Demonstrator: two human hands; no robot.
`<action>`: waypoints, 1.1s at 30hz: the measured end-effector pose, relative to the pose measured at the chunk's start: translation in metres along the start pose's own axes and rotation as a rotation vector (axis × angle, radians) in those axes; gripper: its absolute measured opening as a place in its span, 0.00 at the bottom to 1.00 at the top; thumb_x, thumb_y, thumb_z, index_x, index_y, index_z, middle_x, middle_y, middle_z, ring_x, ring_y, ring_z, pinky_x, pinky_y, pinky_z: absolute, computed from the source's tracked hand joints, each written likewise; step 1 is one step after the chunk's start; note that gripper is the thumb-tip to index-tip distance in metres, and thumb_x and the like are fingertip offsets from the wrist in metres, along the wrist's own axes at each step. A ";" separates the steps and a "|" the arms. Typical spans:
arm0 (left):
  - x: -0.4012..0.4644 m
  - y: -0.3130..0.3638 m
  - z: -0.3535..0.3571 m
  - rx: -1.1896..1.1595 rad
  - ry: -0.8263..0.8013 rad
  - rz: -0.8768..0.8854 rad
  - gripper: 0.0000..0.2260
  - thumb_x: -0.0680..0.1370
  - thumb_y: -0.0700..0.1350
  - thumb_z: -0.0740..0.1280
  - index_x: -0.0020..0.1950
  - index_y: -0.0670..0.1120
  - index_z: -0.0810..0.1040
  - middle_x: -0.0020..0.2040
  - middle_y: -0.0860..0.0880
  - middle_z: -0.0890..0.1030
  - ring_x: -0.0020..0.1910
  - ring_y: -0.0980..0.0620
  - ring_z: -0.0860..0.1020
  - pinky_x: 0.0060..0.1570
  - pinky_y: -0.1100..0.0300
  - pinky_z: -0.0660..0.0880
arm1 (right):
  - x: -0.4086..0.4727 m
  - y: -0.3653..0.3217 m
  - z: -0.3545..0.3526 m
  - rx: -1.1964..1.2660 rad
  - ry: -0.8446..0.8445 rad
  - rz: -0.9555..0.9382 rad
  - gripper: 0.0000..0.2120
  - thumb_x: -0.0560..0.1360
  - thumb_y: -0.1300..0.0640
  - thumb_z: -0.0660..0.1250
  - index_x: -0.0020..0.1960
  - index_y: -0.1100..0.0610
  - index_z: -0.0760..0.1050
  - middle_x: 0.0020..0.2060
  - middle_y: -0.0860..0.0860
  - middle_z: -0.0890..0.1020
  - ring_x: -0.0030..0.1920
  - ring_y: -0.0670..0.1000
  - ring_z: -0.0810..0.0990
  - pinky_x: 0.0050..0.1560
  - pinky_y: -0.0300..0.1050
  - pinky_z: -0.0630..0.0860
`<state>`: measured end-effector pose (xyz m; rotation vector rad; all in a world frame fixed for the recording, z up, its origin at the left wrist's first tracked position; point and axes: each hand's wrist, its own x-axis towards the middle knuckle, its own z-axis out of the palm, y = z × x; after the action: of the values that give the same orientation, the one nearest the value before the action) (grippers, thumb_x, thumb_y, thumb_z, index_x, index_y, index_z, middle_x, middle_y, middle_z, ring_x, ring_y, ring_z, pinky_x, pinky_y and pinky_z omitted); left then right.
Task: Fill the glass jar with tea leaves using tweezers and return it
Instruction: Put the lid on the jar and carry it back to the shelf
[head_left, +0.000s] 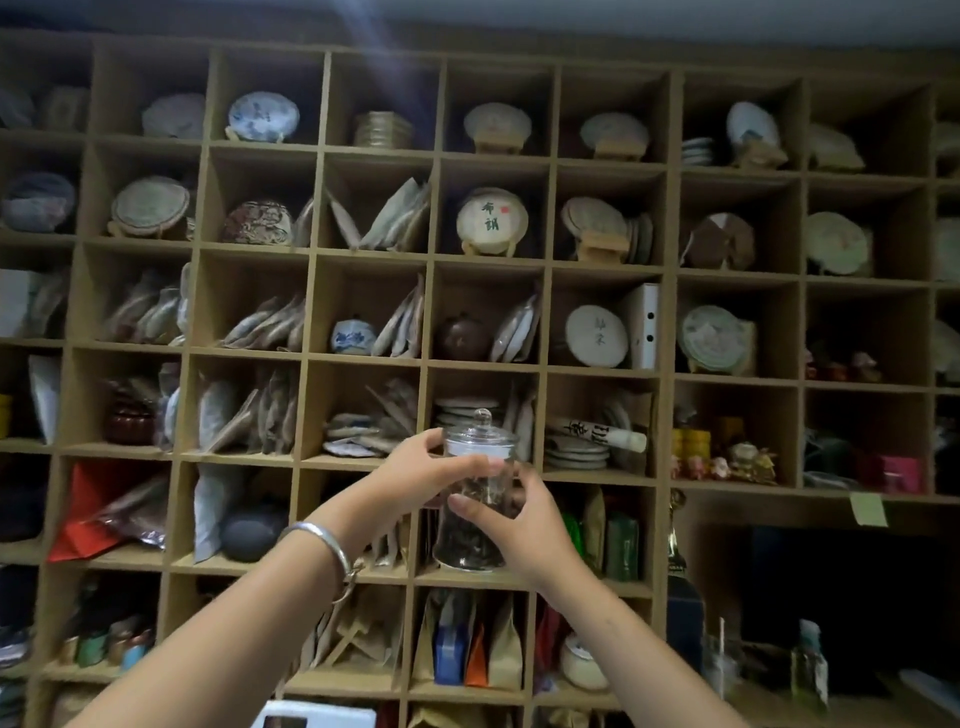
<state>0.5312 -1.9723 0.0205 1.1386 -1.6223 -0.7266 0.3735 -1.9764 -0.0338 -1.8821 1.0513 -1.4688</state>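
The clear cylindrical glass jar (475, 499), capped with a glass lid (482, 434) that ends in a round knob, stands upright in the air in front of the tall tan wooden cubby shelf (670, 332), level with the compartment in the lower middle of the shelf. Dark loose tea leaves (467, 540) fill roughly its lower half. The left hand (415, 470), with a silver bangle (324, 545) on its wrist, grips the jar's upper part just under the lid, thumb and fingers curled round the glass. The right hand (519, 530) holds the lower half from the other side, its thumb pressed across the front. Behind the jar, the compartments hold round paper-wrapped tea cakes (491, 221), many on small wooden stands. A blue-and-white ceramic pot (353, 336) sits in a middle compartment, and brown paper bags (506, 644) stand along the lower row.
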 end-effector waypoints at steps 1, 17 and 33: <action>0.017 -0.005 -0.001 0.003 0.004 0.005 0.63 0.53 0.69 0.77 0.80 0.45 0.55 0.58 0.54 0.78 0.51 0.59 0.77 0.38 0.66 0.74 | 0.018 0.009 0.003 0.007 -0.001 0.006 0.49 0.54 0.26 0.73 0.70 0.42 0.62 0.65 0.42 0.73 0.66 0.46 0.71 0.60 0.46 0.70; 0.299 -0.137 -0.049 -0.100 0.058 0.016 0.40 0.57 0.61 0.81 0.63 0.44 0.75 0.57 0.48 0.82 0.55 0.50 0.81 0.59 0.51 0.78 | 0.293 0.145 0.088 0.060 0.023 0.021 0.32 0.62 0.38 0.77 0.58 0.35 0.62 0.51 0.31 0.73 0.49 0.33 0.72 0.42 0.29 0.67; 0.458 -0.226 -0.034 -0.155 0.103 -0.028 0.17 0.72 0.48 0.77 0.56 0.44 0.80 0.53 0.45 0.83 0.49 0.54 0.83 0.41 0.67 0.77 | 0.449 0.266 0.124 0.093 0.063 0.132 0.40 0.62 0.42 0.78 0.68 0.44 0.63 0.59 0.43 0.75 0.61 0.46 0.73 0.48 0.38 0.71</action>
<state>0.6042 -2.4789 0.0095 1.0708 -1.4415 -0.7852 0.4730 -2.5040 -0.0297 -1.6797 1.0946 -1.4826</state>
